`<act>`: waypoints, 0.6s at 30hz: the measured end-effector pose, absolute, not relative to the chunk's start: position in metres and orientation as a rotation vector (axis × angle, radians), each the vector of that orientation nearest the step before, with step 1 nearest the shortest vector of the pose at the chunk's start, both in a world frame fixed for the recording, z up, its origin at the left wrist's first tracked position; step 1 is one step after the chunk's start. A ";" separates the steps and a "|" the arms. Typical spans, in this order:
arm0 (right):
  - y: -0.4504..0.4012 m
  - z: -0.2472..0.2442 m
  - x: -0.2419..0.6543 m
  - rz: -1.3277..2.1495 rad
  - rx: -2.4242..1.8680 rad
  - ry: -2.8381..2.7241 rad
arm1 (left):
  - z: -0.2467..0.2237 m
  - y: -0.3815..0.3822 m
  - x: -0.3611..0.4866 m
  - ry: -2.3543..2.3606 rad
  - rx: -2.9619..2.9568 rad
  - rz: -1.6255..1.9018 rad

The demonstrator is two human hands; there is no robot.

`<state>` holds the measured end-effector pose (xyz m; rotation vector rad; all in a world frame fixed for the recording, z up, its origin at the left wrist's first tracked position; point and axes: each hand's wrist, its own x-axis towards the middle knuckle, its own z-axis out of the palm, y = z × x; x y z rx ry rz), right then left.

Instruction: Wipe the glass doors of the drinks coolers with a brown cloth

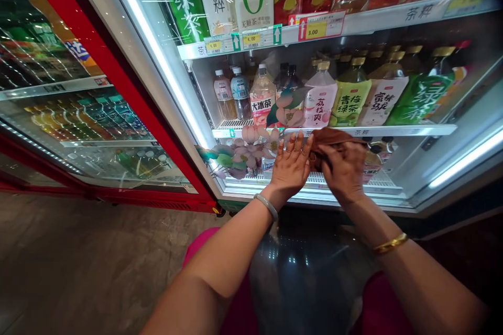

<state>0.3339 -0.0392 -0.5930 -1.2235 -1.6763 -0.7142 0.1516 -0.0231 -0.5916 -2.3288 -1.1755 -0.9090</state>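
Ideally press evenly through brown cloth (330, 136) gripped in right hand (346, 170), bracing lightly with flat, open-fingered left hand (291, 168).

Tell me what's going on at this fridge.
A person has both hands at the glass front of a drinks cooler. The right hand grips a brown cloth; the left hand is spread out, apparently against the glass, beside a flower decal. Bottles stand on the shelf behind.
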 end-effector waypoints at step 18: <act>-0.048 -0.593 0.373 -0.633 -1.230 -1.800 | -0.595 -0.008 0.179 -1.299 -2.261 -0.995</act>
